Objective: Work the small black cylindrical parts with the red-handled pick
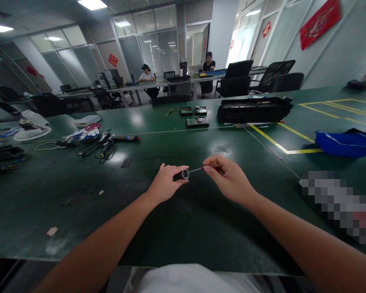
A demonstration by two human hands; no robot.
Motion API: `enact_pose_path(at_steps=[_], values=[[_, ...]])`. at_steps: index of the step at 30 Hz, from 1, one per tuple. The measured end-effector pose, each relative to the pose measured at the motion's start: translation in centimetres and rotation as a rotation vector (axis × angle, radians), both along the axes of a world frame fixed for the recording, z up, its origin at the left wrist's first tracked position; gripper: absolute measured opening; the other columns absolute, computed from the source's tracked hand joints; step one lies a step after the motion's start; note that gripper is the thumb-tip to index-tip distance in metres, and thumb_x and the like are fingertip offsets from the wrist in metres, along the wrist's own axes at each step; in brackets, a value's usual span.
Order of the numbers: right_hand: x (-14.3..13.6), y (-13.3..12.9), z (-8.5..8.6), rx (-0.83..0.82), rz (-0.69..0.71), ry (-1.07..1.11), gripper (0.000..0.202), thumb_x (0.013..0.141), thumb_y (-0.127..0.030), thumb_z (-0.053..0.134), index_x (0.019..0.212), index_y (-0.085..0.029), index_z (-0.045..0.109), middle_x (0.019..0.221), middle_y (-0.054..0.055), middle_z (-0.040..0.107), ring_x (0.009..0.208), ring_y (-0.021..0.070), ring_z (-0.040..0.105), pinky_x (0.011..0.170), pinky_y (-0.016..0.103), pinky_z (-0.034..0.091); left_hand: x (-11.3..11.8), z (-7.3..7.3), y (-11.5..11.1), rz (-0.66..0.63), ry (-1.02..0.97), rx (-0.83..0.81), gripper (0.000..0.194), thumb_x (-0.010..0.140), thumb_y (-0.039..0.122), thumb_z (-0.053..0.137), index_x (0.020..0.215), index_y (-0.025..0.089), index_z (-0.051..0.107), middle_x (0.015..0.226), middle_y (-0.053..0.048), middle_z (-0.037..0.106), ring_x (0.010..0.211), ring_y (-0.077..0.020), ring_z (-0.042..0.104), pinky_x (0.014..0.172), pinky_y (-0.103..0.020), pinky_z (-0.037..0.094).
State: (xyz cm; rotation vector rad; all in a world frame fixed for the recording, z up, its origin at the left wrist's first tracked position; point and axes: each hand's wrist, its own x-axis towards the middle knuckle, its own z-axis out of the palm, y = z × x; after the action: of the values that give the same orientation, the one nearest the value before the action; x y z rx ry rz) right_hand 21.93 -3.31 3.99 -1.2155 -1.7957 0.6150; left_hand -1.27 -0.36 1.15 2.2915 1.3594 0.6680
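Note:
My left hand grips a small black cylindrical part with a pale ring at its end, held between thumb and fingers above the green table. Closed round the handle of a thin screwdriver is my right hand. The screwdriver's metal shaft and red collar show, while most of its handle is hidden by my fingers. Its shaft points left, and the tip reaches the ringed end of the black part. Whether the tip sits inside it or only touches the rim, I cannot tell.
Ahead lie several hard drives and a long black printer-like unit. On the left are tangled cables, red-handled scissors and a black pen-like tool. A blue bag lies right. Two people sit farther back.

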Motion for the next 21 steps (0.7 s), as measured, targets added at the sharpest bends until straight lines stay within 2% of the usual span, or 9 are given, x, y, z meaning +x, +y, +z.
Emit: enact_pose_path(at_steps=[2, 5, 8, 11, 14, 16, 18, 21], values=[[-0.10, -0.20, 0.02, 0.007, -0.014, -0.052, 0.025, 0.097, -0.040, 0.051, 0.098, -0.023, 0.069, 0.077, 0.001, 0.069, 0.068, 0.0179, 0.064, 0.060, 0.030, 0.044, 0.00, -0.14, 0.02, -0.008, -0.001, -0.005, 0.042, 0.089, 0.033, 0.071, 0.130, 0.035, 0.063, 0.123, -0.001, 0.070, 0.117, -0.0255, 0.059, 0.119, -0.062, 0.019], [-0.25, -0.25, -0.04, -0.011, -0.111, -0.067, 0.037, 0.100, -0.047, 0.045, 0.092, -0.023, 0.072, 0.070, 0.001, 0.067, 0.061, 0.0180, 0.061, 0.056, 0.031, 0.041, 0.08, -0.29, -0.09, -0.026, -0.003, -0.005, 0.043, 0.088, 0.034, 0.072, 0.130, 0.035, 0.063, 0.121, -0.001, 0.070, 0.115, -0.0251, 0.060, 0.119, -0.062, 0.018], [-0.38, -0.18, -0.12, -0.008, -0.134, -0.048, 0.033, 0.099, -0.044, 0.048, 0.111, -0.022, 0.070, 0.079, 0.003, 0.072, 0.065, 0.0187, 0.062, 0.058, 0.031, 0.042, 0.14, -0.30, -0.20, -0.035, -0.015, -0.003, 0.044, 0.088, 0.034, 0.072, 0.131, 0.036, 0.062, 0.122, 0.000, 0.070, 0.116, -0.0245, 0.059, 0.120, -0.061, 0.017], [-0.38, -0.18, -0.15, 0.009, -0.097, -0.036, 0.036, 0.098, -0.035, 0.047, 0.128, -0.020, 0.060, 0.081, 0.002, 0.070, 0.066, 0.0185, 0.061, 0.061, 0.031, 0.043, 0.12, -0.18, -0.21, -0.021, -0.031, -0.012, 0.043, 0.089, 0.033, 0.071, 0.131, 0.035, 0.062, 0.124, -0.001, 0.069, 0.117, -0.0246, 0.059, 0.120, -0.061, 0.018], [-0.23, -0.15, -0.18, -0.009, -0.052, -0.023, 0.030, 0.095, -0.027, 0.047, 0.121, -0.022, 0.061, 0.080, 0.001, 0.067, 0.071, 0.0189, 0.061, 0.065, 0.032, 0.045, 0.13, -0.03, -0.19, -0.013, -0.026, -0.016, 0.042, 0.089, 0.033, 0.070, 0.131, 0.032, 0.063, 0.124, -0.003, 0.069, 0.117, -0.0254, 0.059, 0.120, -0.061, 0.018], [-0.14, -0.07, -0.22, -0.048, -0.043, -0.017, 0.025, 0.096, -0.031, 0.046, 0.113, -0.023, 0.064, 0.076, 0.000, 0.065, 0.068, 0.0187, 0.060, 0.062, 0.031, 0.044, 0.18, 0.03, -0.21, -0.022, -0.014, -0.021, 0.042, 0.089, 0.033, 0.070, 0.130, 0.032, 0.064, 0.124, -0.003, 0.069, 0.118, -0.0262, 0.058, 0.119, -0.062, 0.018], [-0.13, 0.03, -0.27, -0.064, -0.066, -0.018, 0.029, 0.099, -0.039, 0.044, 0.107, -0.024, 0.067, 0.076, 0.001, 0.066, 0.065, 0.0186, 0.060, 0.059, 0.032, 0.043, 0.23, 0.09, -0.26, -0.028, -0.012, -0.024, 0.042, 0.089, 0.033, 0.070, 0.130, 0.033, 0.064, 0.124, -0.003, 0.069, 0.118, -0.0265, 0.058, 0.119, -0.063, 0.018], [-0.23, 0.09, -0.30, -0.070, -0.072, -0.013, 0.032, 0.100, -0.043, 0.042, 0.115, -0.025, 0.064, 0.084, 0.003, 0.070, 0.067, 0.0195, 0.062, 0.060, 0.033, 0.044, 0.26, 0.22, -0.35, -0.024, -0.018, -0.024, 0.042, 0.089, 0.033, 0.070, 0.130, 0.033, 0.064, 0.124, -0.003, 0.069, 0.118, -0.0264, 0.059, 0.119, -0.062, 0.018]])
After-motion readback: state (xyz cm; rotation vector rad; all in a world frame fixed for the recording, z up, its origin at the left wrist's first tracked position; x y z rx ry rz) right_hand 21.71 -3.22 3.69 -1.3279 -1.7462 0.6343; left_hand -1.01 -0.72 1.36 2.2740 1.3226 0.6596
